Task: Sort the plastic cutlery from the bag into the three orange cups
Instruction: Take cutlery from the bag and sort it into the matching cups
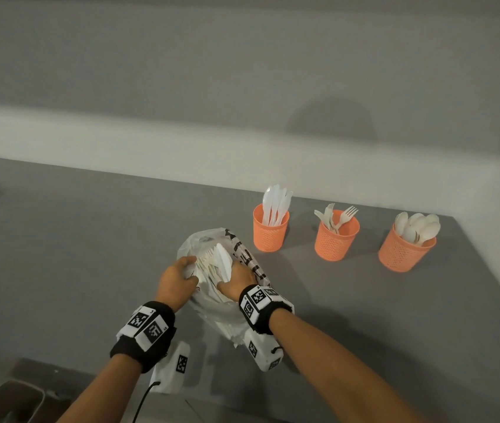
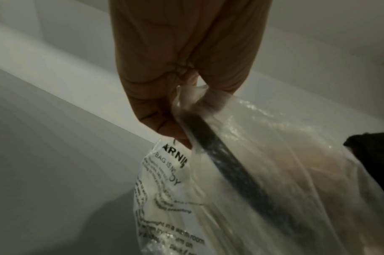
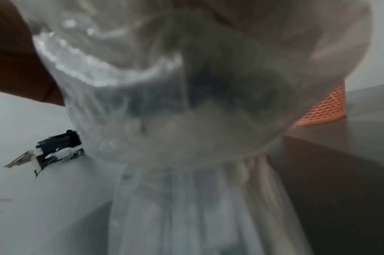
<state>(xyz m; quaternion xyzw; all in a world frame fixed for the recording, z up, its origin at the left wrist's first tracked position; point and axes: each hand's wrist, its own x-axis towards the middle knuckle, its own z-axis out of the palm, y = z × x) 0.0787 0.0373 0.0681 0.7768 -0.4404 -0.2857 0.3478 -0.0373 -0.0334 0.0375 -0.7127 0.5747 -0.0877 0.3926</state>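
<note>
A clear plastic bag (image 1: 244, 257) with black print stands on the grey counter, full of white cutlery. My left hand (image 1: 181, 274) pinches the bag's left rim; in the left wrist view the fingers (image 2: 164, 112) bunch the plastic bag (image 2: 241, 172). My right hand (image 1: 236, 277) reaches into the bag's mouth with fingers curled round a white knife (image 1: 223, 261), whose blade sticks up. Three orange mesh cups stand at the back right: a knife cup (image 1: 271, 233), a fork cup (image 1: 335, 239) and a spoon cup (image 1: 404, 251). In the right wrist view blurred plastic hides my right hand's fingers.
A pale wall runs along the counter's (image 1: 89, 239) far edge, behind the cups. The counter's right edge passes just beyond the spoon cup. One orange cup (image 3: 326, 110) shows past the bag in the right wrist view. A dark recess (image 1: 13, 398) lies at the near left.
</note>
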